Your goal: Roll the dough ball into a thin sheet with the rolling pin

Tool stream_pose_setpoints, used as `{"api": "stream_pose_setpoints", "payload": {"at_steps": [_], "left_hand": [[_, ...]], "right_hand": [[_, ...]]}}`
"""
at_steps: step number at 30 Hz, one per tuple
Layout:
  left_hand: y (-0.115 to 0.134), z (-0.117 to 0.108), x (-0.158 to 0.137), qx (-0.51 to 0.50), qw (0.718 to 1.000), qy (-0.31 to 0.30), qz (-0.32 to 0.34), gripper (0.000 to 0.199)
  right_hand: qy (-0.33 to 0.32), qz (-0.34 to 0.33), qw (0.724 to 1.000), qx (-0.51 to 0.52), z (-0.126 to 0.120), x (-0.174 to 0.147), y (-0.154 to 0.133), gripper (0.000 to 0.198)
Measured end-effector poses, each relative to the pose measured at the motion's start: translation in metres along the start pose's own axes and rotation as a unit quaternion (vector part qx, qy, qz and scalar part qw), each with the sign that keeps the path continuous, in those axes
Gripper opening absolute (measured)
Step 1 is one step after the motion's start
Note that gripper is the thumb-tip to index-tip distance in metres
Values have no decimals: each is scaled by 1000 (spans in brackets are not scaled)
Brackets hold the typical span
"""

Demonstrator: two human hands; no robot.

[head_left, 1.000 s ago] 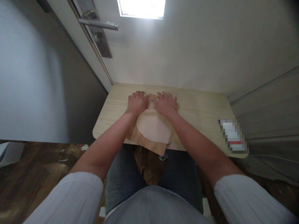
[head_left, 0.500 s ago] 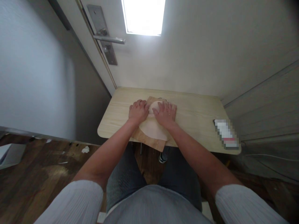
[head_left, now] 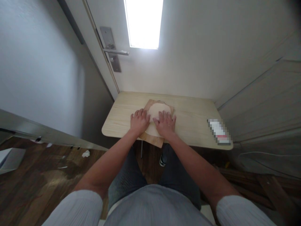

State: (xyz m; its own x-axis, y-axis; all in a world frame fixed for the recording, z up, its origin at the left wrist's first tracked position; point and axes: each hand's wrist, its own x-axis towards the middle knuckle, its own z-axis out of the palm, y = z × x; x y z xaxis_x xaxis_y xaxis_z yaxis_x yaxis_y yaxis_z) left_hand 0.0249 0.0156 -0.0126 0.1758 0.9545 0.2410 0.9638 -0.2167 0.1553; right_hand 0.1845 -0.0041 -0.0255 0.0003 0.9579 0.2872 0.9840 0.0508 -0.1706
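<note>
Pale door [head_left: 188,69], lit window panel [head_left: 144,25] and lever handle [head_left: 117,52] all stand beyond the wooden board [head_left: 153,140], which we take as our landmark. From the head view we look down on a light tabletop [head_left: 192,122] carrying that board, its near corner jutting over the front edge and a thin metal loop [head_left: 161,101] at its far end. To the board's right, well apart, lies a pixelated slim item [head_left: 218,131], perhaps a phone.

On the board sits our flat, pale sheet [head_left: 160,108] — dough, by its look — with its rounded far edge short of the board's far end. Our left hand [head_left: 140,121] lies palm down across the board's left edge, beside the sheet; our right hand [head_left: 165,124] rests on the sheet's right part. Both hands have their fingers extended and a little spread, gripped around nothing that we can see; whether something lies beneath the palms, we cannot tell.

To work the sheet well, we should press equally with both hands, since uneven weight would likely leave one side thicker. Lighter pressure suits the rim, where it could thin or tear. Over the board's jutting corner we should go gently too — leaning there might tip or slide it.
</note>
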Motion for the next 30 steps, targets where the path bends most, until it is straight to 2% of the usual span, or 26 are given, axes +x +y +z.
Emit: {"api": "stream_pose_setpoints", "payload": {"at_steps": [9,19,30], "left_hand": [[0,0,5,0,1000,-17,-15,47],[-13,7,47,-25,997,-68,-35,48],[-23,16,85,-42,995,-79,-42,49]], "right_hand": [[-39,6,999,-2,-3,8,0,60],[-32,2,999,-26,8,48,2,55],[-59,8,998,-18,20,90,3,56]]}}
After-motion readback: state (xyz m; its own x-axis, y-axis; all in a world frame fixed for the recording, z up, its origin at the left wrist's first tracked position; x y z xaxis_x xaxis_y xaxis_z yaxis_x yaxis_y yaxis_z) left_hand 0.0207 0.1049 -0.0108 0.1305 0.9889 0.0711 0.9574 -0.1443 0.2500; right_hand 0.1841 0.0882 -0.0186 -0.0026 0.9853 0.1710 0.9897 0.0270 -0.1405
